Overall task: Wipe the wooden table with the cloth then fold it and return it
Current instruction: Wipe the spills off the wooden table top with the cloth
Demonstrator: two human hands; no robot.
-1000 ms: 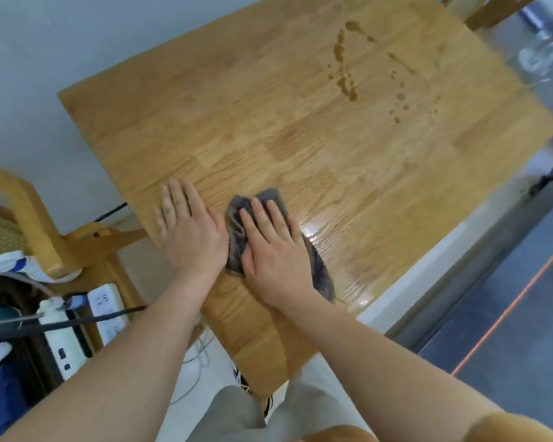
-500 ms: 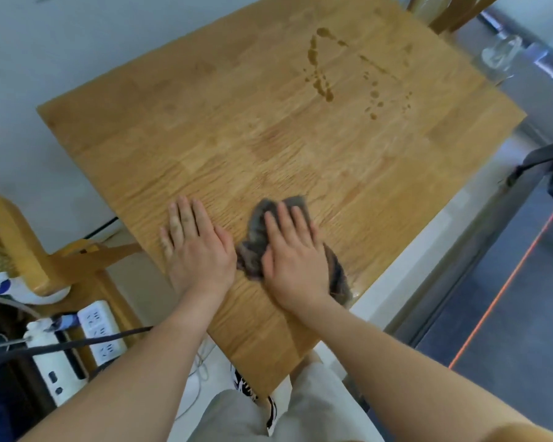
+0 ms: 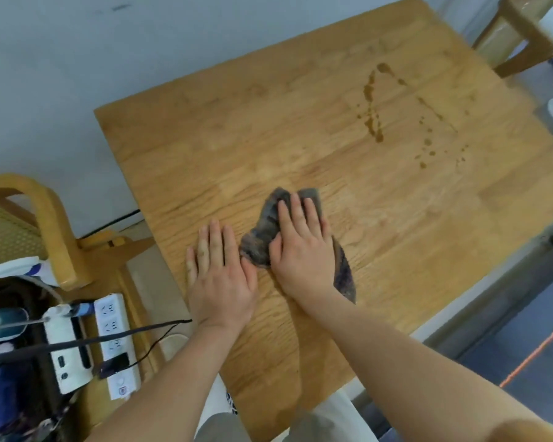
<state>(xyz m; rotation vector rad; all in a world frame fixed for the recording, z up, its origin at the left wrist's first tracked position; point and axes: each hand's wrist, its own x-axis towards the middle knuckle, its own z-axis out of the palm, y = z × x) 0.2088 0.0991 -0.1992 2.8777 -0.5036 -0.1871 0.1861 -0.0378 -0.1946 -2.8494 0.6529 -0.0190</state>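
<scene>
A square wooden table [image 3: 268, 138] fills the middle of the view. Brown liquid spots and streaks [image 3: 374, 113] lie on its far right part. A crumpled grey cloth [image 3: 262, 237] rests on the near half of the table. My right hand [image 3: 304, 247] lies flat on top of the cloth, fingers stretched out, pressing it to the wood. The cloth shows beyond my fingertips and behind my wrist. Just left of it, my left hand [image 3: 219, 275] lies palm down on the bare wood near the table's left edge, holding nothing.
A wooden chair [image 3: 45, 218] stands left of the table. White power strips [image 3: 115, 342] with black cables lie on the floor below it. Another wooden chair [image 3: 524, 30] is at the far right corner. A grey wall runs behind the table.
My right hand has pushed the cloth farther away across the table, toward the spots. My left hand stays flat near the left edge. The camera view has shifted.
</scene>
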